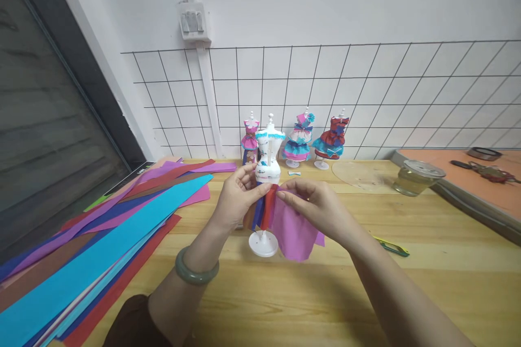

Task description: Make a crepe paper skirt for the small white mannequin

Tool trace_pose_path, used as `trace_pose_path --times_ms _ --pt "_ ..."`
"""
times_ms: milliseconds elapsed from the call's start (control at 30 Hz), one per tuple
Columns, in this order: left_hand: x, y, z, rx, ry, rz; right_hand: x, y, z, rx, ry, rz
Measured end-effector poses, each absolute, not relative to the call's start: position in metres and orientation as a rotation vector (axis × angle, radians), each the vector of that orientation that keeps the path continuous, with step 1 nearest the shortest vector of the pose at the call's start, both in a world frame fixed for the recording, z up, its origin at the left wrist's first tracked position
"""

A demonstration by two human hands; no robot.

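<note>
A small white dress form (pixel 267 158) with turquoise patches stands upright on its round base (pixel 263 244). Brown, blue and red (pixel 268 207) paper strips hang from its lower edge. My left hand (pixel 239 195) is closed at the form's left side, its thumb pressing on the top of the strips and its fingers behind. Between the thumb and fingers of my right hand (pixel 319 205) is the upper edge of a pinkish-purple piece of crepe paper (pixel 295 233), which hangs down beside the red strip. How that edge meets the form is partly hidden by my fingers.
Long coloured paper strips (pixel 134 227) are heaped at the left. Several dressed mini forms, including one in red (pixel 334 133), stand by the tiled wall. To the right are a utility knife (pixel 391 246), a glass jar (pixel 417 179) and an orange board (pixel 484 179).
</note>
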State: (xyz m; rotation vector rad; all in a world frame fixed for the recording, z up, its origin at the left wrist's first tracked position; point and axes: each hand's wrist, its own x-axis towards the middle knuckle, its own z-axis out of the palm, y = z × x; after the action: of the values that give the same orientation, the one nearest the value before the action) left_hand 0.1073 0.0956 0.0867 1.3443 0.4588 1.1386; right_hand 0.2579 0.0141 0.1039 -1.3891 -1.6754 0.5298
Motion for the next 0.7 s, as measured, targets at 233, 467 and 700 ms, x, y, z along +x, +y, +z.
trace_pose_path --times_ms 233,467,700 --pt "0.1068 0.0942 0.0876 1.387 0.459 1.130 0.2553 0.0157 0.1028 -1.517 -1.648 0.411" --pt "0.1062 0.0940 0.0885 1.426 0.481 1.146 0.2544 0.0171 0.0992 -1.582 -1.624 0.432" --pt "0.1078 0.0941 0.0875 1.484 0.503 1.183 0.2513 0.0152 0.1017 -1.684 -1.586 0.366"
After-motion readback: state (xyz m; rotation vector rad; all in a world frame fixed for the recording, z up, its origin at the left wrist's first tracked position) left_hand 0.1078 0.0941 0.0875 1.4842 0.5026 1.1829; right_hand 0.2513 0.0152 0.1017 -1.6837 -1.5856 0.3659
